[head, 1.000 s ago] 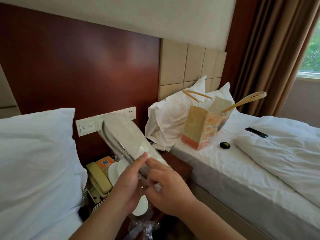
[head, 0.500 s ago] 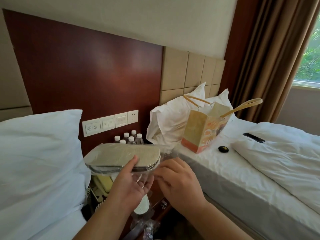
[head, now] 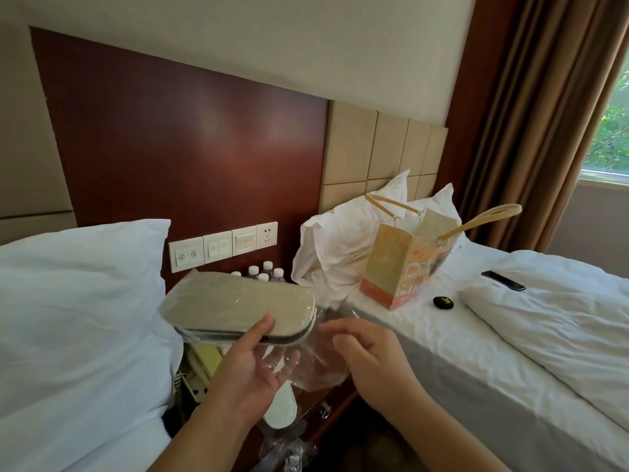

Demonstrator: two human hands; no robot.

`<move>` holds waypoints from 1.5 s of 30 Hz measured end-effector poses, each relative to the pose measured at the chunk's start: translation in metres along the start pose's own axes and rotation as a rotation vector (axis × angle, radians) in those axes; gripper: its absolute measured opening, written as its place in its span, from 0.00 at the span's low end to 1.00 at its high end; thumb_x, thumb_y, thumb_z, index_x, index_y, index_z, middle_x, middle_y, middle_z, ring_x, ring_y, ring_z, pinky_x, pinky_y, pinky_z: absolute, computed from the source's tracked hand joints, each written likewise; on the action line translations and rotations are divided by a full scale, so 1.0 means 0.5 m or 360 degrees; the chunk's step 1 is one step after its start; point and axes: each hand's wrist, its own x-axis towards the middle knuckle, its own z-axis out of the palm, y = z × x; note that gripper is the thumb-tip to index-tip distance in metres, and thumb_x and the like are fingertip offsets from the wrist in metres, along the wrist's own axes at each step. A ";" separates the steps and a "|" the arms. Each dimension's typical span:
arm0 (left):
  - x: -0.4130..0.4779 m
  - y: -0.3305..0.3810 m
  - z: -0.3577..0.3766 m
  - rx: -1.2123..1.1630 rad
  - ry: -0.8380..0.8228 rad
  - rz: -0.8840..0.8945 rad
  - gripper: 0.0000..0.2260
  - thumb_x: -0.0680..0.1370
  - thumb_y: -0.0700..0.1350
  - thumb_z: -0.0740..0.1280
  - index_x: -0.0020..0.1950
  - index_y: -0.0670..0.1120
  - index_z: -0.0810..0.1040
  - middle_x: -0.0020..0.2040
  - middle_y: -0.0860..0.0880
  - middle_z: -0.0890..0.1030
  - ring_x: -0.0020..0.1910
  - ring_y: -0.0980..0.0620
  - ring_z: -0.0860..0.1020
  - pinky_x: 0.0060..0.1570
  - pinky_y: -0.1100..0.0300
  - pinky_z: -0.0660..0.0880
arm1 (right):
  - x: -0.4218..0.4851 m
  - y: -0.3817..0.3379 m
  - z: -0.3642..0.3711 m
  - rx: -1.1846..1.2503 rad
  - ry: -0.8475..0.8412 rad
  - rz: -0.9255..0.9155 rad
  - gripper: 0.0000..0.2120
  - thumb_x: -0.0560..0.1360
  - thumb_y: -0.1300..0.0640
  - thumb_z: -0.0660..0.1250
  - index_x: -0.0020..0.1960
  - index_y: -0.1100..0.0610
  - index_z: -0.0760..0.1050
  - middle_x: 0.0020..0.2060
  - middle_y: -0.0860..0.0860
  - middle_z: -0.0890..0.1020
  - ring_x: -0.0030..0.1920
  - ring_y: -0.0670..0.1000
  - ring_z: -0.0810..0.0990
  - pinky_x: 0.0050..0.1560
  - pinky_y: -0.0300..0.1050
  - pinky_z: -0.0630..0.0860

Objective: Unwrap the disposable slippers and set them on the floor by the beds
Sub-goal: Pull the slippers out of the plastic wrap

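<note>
While my left hand (head: 248, 366) grips the slippers (head: 238, 301), thumb on the near edge and fingers underneath, the stacked pair lies flat just above that palm, sleeved in plastic wrap (head: 320, 366). Most of the pair sticks out left of the hand. Loose wrap trails off to the right. My right hand (head: 371, 362) sits just beside that loose end, fingers curled. Can't tell if it pinches the film.
</note>
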 end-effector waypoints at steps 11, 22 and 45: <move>-0.008 -0.008 -0.025 0.0223 -0.0120 -0.0011 0.23 0.65 0.42 0.78 0.58 0.45 0.79 0.53 0.47 0.86 0.49 0.48 0.84 0.60 0.44 0.76 | 0.046 0.001 -0.009 0.1322 0.0011 0.0702 0.12 0.77 0.54 0.66 0.59 0.55 0.79 0.53 0.54 0.86 0.50 0.53 0.86 0.50 0.49 0.80; -0.019 -0.018 -0.033 0.0200 -0.0084 -0.0048 0.24 0.68 0.41 0.76 0.63 0.45 0.78 0.57 0.45 0.85 0.55 0.44 0.81 0.58 0.44 0.76 | 0.002 0.006 0.024 0.1492 -0.0074 0.0708 0.11 0.76 0.69 0.66 0.57 0.62 0.81 0.53 0.60 0.85 0.52 0.59 0.85 0.45 0.49 0.82; -0.012 0.022 -0.037 -0.0205 0.0083 0.0159 0.21 0.67 0.47 0.76 0.59 0.43 0.80 0.55 0.42 0.85 0.50 0.43 0.85 0.46 0.45 0.82 | 0.006 0.048 0.003 0.1363 -0.0359 0.0687 0.27 0.70 0.77 0.64 0.59 0.51 0.81 0.58 0.59 0.82 0.55 0.63 0.83 0.48 0.63 0.81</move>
